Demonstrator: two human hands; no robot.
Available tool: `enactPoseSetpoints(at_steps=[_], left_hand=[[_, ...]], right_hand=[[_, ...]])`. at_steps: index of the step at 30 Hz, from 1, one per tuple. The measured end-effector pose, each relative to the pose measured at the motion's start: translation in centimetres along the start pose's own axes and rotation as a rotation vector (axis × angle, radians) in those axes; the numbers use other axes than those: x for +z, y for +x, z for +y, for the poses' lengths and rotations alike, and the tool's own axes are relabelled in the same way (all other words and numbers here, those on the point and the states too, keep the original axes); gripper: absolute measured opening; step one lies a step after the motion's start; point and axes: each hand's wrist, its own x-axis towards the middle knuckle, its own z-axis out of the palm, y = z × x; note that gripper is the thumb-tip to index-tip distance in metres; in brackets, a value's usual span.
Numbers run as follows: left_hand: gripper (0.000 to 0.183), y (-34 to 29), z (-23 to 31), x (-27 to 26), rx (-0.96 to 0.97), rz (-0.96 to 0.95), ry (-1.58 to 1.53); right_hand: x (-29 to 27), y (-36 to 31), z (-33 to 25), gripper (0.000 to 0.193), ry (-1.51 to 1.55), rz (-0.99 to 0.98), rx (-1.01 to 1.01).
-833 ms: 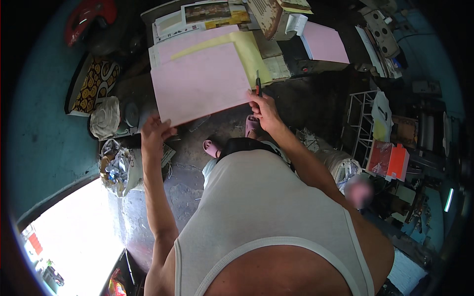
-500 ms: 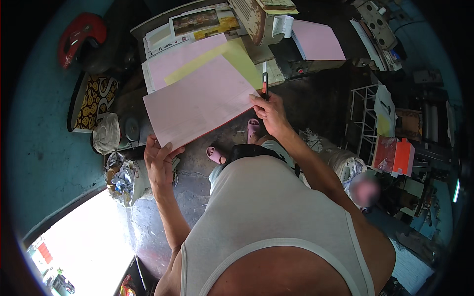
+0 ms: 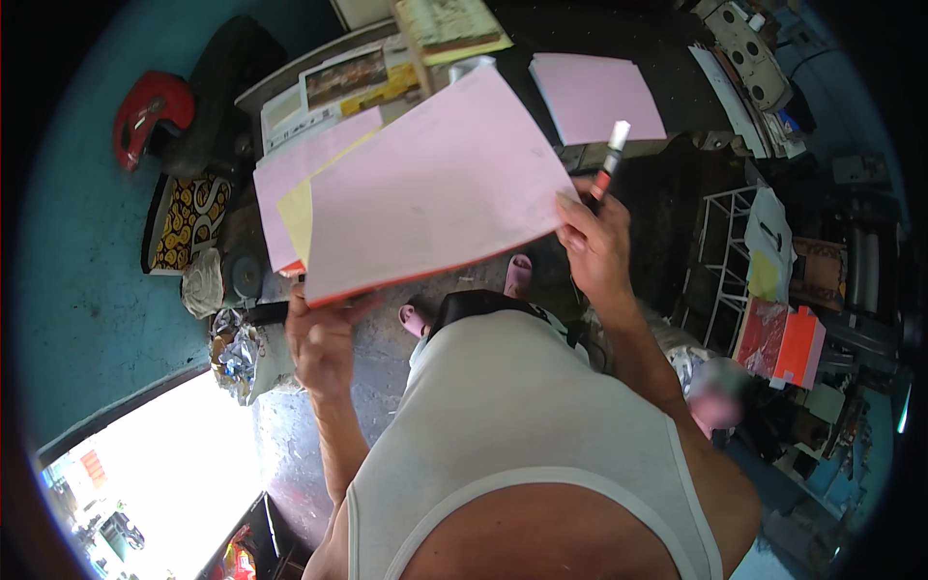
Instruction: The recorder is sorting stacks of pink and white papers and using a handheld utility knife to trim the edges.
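A pad of pink paper (image 3: pixel 435 193) with a red lower edge is held up tilted before me. My right hand (image 3: pixel 594 242) pinches its right corner, thumb on top. Between the fingers of that hand sticks up a slim black-and-red tool (image 3: pixel 601 184) with a pale tip, its exact kind unclear. At the lower left corner, my left hand (image 3: pixel 324 343) grips the edge; its fingers are partly under the paper and blurred. Behind the pad, a yellow sheet (image 3: pixel 297 224) and another pink sheet (image 3: pixel 275 208) lie on the table.
A second pink stack (image 3: pixel 599 97) lies on the dark table to the right, beside a worn box-like block (image 3: pixel 449 29). At left are a red helmet (image 3: pixel 150 111) and a bag of scraps (image 3: pixel 237 358). A white metal rack (image 3: pixel 720 261) stands at right.
Both hands have shifted the pad to the right and turned it, its right end rising farther. The tool in my right hand moved right with it and now tilts.
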Motion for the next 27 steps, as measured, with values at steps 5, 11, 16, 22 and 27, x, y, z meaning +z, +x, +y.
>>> enactPoseSetpoints(at_steps=[5,11,16,22,27], left_hand=[[0.04,4.2,-8.1,11.3,-0.649,0.269,-0.136],[0.024,13.1,-17.9,22.0,-0.538,-0.026,0.151],[0.022,20.2,-23.1,25.9,-0.459,-0.071,0.184],[0.033,17.8,-28.1,21.4,-0.584,-0.051,0.431],[0.04,6.8,-27.0,12.8,-0.847,0.087,0.45]], right_hand=[[-13.9,2.5,-1.7,0.019,0.054,0.178,0.084],[-29.0,11.2,0.4,0.023,-0.011,0.297,0.157],[-35.9,16.9,2.5,0.024,-0.014,0.164,0.098],[-38.9,20.8,12.3,0.019,-0.579,0.252,0.162],[-41.1,22.3,16.5,0.029,-0.772,0.316,-0.021]])
